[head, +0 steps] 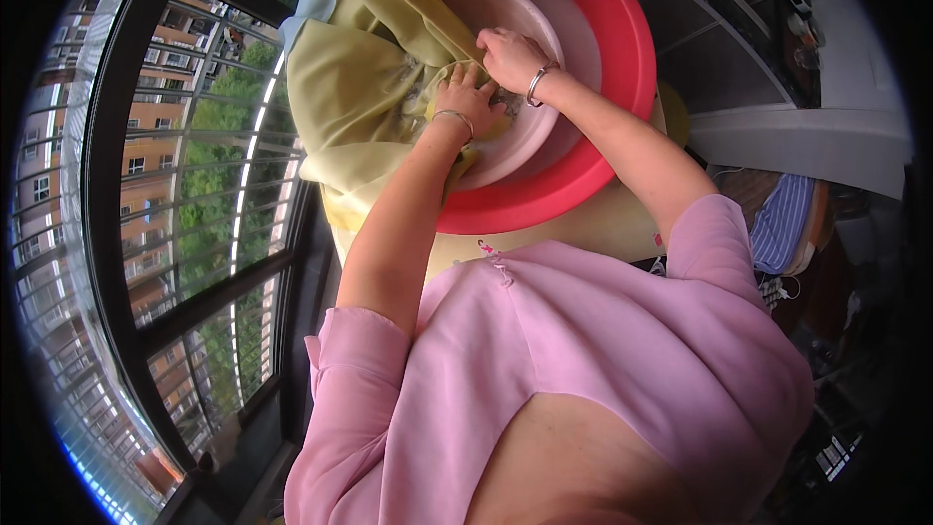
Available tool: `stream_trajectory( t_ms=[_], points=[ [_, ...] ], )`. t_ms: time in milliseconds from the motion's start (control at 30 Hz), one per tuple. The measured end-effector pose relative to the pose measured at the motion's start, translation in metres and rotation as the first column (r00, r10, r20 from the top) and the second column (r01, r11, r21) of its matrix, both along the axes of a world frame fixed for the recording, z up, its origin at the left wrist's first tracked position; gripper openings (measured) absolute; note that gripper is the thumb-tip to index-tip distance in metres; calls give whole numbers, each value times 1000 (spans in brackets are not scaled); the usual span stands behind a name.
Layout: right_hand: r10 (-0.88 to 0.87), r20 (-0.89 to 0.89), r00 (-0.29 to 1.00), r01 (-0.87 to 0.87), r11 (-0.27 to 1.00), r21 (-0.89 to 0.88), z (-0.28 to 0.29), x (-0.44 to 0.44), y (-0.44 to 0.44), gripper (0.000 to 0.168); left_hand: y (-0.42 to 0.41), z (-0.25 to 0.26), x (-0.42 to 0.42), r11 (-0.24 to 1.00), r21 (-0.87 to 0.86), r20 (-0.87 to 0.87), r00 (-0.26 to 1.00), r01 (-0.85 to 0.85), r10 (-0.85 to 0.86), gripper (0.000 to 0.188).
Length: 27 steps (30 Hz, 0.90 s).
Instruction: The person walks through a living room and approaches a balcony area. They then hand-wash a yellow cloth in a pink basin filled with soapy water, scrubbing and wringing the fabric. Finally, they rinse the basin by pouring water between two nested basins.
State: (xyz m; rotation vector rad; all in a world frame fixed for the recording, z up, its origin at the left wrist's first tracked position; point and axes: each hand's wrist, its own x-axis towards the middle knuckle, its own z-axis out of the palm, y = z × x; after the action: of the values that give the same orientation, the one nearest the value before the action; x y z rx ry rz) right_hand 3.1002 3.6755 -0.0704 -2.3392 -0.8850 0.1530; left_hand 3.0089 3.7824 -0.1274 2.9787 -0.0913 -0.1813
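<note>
A large piece of yellow-green cloth (342,80) with a sheer embroidered part spreads over the left side of a pale pink basin (543,22). That basin sits inside a bigger red plastic basin (630,36). My left hand (466,98), with a thin bangle at the wrist, lies on the cloth with its fingers spread. Beside it, my right hand (512,60) has curled fingers gripping a folded edge of the same cloth; a silver bangle circles that wrist. Light blue fabric shows at the cloth's upper left.
The basins stand on a pale yellow surface (466,242). A dark-framed window (109,182) with bars is close on the left. On the right are a dark cabinet front (729,65), a grey ledge (802,142) and folded blue striped cloth (781,222).
</note>
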Motion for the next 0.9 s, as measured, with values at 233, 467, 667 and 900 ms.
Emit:
stream_trajectory(
  t_ms=[233, 467, 667, 900],
  points=[
    [-228, -223, 948, 108, 888, -448, -68, 32, 32, 28, 16, 33, 7, 923, -373, -336, 941, -98, -35, 37],
    [-469, -261, 844, 315, 827, -465, -69, 18, 54, 27, 58, 2, -8, 859, -152, -182, 868, -490, 463, 62],
    [-359, -521, 774, 92, 879, -468, -73, 20, 57, 24, 84, 21, 0, 722, -435, -294, 843, -538, 451, 49],
    [-157, -215, 964, 91, 954, -285, -60, 19, 56, 22, 94, 114, 12, 797, -530, 89, 916, -289, 392, 37]
  ],
)
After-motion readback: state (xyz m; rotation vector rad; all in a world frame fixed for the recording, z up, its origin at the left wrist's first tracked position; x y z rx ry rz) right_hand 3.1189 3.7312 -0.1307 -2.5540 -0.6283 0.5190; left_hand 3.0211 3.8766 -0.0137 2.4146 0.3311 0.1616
